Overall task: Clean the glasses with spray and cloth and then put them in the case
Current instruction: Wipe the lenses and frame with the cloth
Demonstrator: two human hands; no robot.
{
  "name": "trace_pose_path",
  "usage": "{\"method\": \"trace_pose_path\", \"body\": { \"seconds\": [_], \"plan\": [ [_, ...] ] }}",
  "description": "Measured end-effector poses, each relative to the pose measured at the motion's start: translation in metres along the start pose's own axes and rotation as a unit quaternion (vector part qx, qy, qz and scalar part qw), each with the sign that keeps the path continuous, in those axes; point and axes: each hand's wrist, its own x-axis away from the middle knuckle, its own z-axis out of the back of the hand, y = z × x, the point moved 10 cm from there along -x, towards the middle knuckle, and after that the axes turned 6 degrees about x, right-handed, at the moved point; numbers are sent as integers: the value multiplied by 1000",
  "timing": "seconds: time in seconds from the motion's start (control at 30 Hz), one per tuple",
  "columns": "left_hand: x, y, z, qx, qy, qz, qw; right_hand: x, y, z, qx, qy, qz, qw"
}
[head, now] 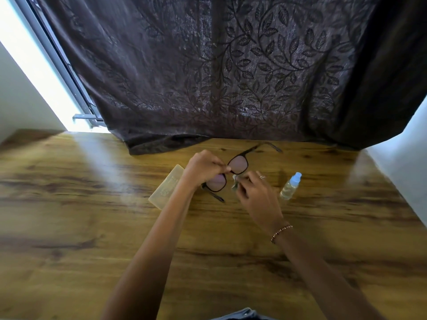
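Closest to me is a scrap of grey fabric (pixel 242 314) at the bottom edge of the view, and beyond it my bare forearms reach toward the glasses (pixel 239 165) over the wooden bench (pixel 69 204). My left hand (pixel 203 168) pinches the dark frame at the bridge between thumb and forefinger, with the other fingers curled in. The glasses sit slantwise in that grip with both temples unfolded; the near temple points down toward the bench (whether its tip touches the wood I cannot tell).

My right hand (pixel 256 192) is just right of the glasses, below the farther lens. Its fingers are bunched around a small pale cloth (pixel 235 184), which comes right up to that lens's lower rim. It wears a ring (pixel 262 177), and a beaded bracelet (pixel 280 232) sits on the wrist.

Left of the glasses, partly behind my left wrist, a pale yellowish case (pixel 165 189) lies flat on the bench. Right of the glasses, past my right hand, a small clear spray bottle (pixel 290 185) with a light blue cap stands apart from everything. Behind the glasses hangs a dark curtain (pixel 231 65) with a leaf pattern, its hem resting on the bench.
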Motion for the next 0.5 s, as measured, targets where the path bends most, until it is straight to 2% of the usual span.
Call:
{"method": "trace_pose_path", "body": {
  "seconds": [0.1, 0.23, 0.4, 0.5],
  "plan": [
    [-5, 6, 5, -35, 15, 3, 999, -1, 10, 14, -62, 60, -55, 995],
    [-8, -3, 0, -58, -8, 19, 998, -2, 15, 41, -84, 141, -66, 984],
    [-4, -1, -19, -50, -41, 4, 998, -13, 1, 31, -64, 102, -11, 993],
    [0, 1, -18, -36, -37, -5, 999, -17, 7, 29, -36, 103, -30, 994]
  ]
}}
